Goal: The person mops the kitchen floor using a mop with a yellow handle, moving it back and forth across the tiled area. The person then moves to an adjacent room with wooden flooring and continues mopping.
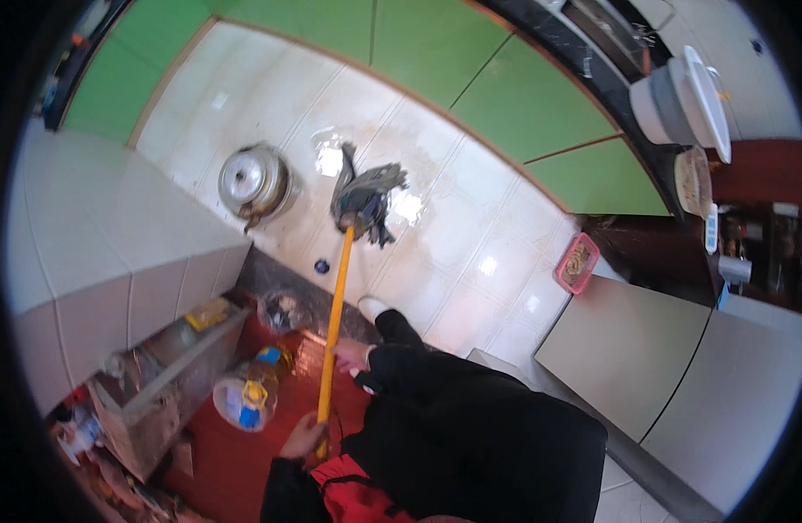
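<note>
A mop with a yellow handle (336, 301) stretches forward from me. Its dark grey cloth-strip head (368, 193) lies spread on the wet white tile floor (440, 261). My left hand (303, 437) is closed round the handle near its upper end. Farther down, my right hand (352, 355) also holds the handle; its fingers are partly hidden. Left of the mop head stands a lidded metal pot (254, 182). A small dark blue round object (321, 266) lies on the tiles beside the handle.
Green cabinets (434, 55) line the far side. Plastic bottles in a tub (247, 399), a bag (283, 310) and a long grimy container (172, 386) stand at left on red flooring. A pink basket (577, 263) sits at right by a pale cabinet (623, 346). A dark threshold (277, 271) crosses the floor.
</note>
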Demonstrator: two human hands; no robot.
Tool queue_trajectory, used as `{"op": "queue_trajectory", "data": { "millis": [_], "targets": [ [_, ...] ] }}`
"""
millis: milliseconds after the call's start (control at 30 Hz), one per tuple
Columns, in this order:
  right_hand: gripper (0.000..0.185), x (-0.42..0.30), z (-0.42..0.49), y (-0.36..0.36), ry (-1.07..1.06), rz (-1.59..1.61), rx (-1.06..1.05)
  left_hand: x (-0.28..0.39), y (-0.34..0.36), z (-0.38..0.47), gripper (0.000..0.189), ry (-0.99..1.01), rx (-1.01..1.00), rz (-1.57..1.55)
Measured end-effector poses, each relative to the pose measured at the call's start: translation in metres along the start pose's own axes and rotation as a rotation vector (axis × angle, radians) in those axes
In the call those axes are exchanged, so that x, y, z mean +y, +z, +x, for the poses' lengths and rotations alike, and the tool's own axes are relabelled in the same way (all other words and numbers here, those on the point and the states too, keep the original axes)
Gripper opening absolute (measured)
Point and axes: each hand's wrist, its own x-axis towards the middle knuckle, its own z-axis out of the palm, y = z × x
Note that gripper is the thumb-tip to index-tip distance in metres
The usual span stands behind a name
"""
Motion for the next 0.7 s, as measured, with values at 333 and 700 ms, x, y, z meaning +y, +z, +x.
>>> {"op": "queue_trajectory", "data": {
  "millis": [333, 700],
  "targets": [
    [0.039, 0.004, -0.11, -0.16, -0.205, 0.399, 0.298, 0.106, -0.003, 0.157, 0.038, 0.22, 0.094, 0.419],
    [0.022, 0.137, -0.159, -0.217, 0.004, 0.531, 0.688, 0.143, -0.027, 0.121, 0.018, -0.03, -0.468, -0.051]
  ]
}}
